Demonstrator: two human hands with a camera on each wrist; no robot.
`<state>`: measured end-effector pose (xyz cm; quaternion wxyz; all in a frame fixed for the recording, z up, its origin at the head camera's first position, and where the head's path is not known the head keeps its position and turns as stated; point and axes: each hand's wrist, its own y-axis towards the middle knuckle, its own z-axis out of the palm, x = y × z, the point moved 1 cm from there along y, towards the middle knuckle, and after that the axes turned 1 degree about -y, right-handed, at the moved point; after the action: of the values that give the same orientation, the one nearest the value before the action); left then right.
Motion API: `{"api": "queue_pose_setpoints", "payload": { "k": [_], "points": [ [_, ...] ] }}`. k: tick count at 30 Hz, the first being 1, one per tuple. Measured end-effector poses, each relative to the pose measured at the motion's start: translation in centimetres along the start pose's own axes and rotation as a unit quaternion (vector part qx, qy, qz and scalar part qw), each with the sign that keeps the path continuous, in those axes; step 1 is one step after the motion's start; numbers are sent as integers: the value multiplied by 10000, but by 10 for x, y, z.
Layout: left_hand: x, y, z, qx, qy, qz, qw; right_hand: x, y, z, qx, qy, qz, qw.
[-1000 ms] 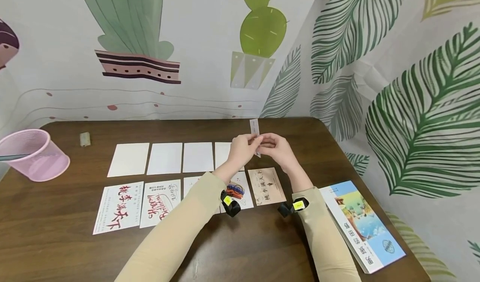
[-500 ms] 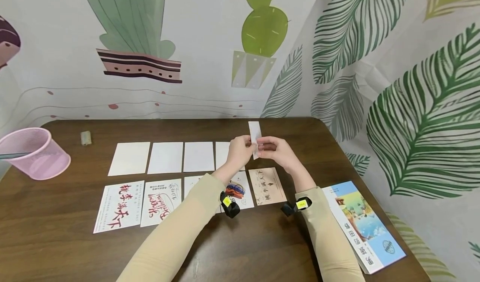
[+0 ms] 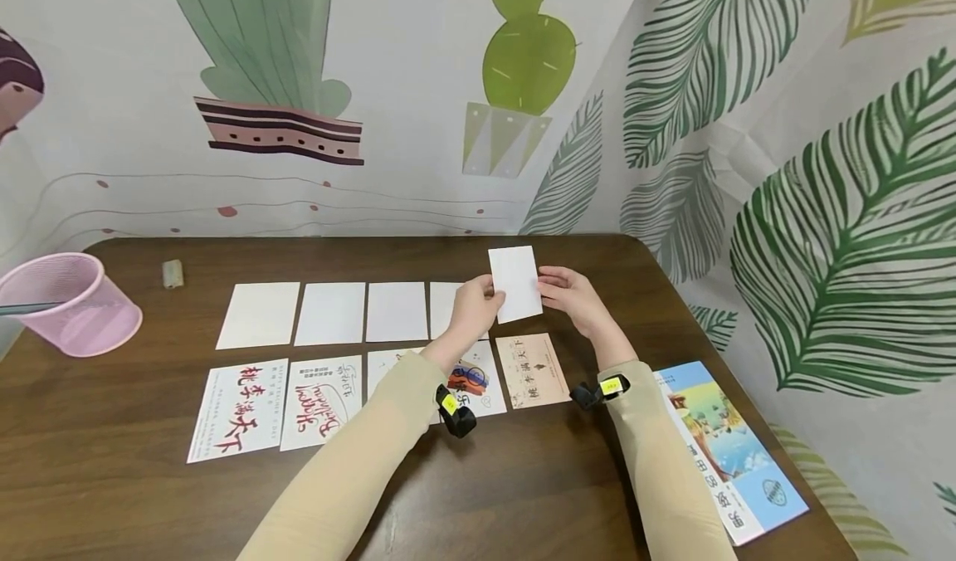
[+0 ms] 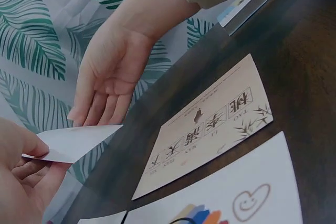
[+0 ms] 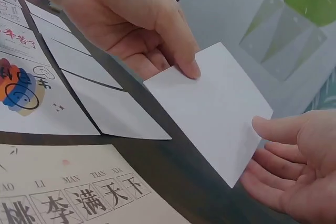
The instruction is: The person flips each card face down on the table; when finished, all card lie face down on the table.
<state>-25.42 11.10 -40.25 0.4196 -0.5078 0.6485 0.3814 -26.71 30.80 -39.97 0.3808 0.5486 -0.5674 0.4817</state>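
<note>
A blank white card (image 3: 515, 283) is held up above the far right part of the desk, tilted. My left hand (image 3: 472, 310) pinches its left edge, the thumb on the near face. At the opposite edge is my right hand (image 3: 578, 300); in the right wrist view its thumb tip touches the card (image 5: 212, 108) and its loosely extended fingers lie along the edge. Below sits a beige printed card (image 3: 532, 370) with dark characters. Beside it is a white card with a colourful print (image 3: 478, 378), partly covered by the left forearm.
More blank white cards (image 3: 329, 314) form the back row, with red-lettered cards (image 3: 242, 412) in the front row. A pink mesh pen holder (image 3: 93, 316) and a small eraser-like block (image 3: 173, 274) are at the left. A picture-covered book (image 3: 735, 453) lies at the right edge.
The white card has turned from nearly edge-on to show its blank face. My right hand has moved slightly right, away from the left hand, which stays nearly in place.
</note>
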Motion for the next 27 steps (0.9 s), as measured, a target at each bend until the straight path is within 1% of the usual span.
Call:
{"api": "queue_pose_setpoints", "payload": {
  "k": [3, 5, 7, 14, 21, 23, 27],
  "points": [
    [2, 1, 3, 48, 46, -50, 10000, -3, 4, 1, -99, 118, 187, 9997],
    [5, 2, 5, 67, 142, -48, 9999, -5, 6, 1, -162, 145, 241, 9995],
    [8, 3, 7, 157, 154, -124, 9997, -9, 9, 1, -192, 134, 259, 9994],
    [16, 4, 7, 99, 282, -343, 9990, -21, 18, 1, -133, -1, 409, 9991],
    [24, 3, 4, 85, 98, -529, 9985, -30, 24, 2, -174, -251, 688, 9972],
    [25, 3, 2, 89, 34, -594, 9982, -31, 25, 3, -181, -351, 763, 9963],
    [24, 1, 1, 94, 19, -626, 9980, -32, 27, 3, -241, -545, 851, 9946]
  ]
}}
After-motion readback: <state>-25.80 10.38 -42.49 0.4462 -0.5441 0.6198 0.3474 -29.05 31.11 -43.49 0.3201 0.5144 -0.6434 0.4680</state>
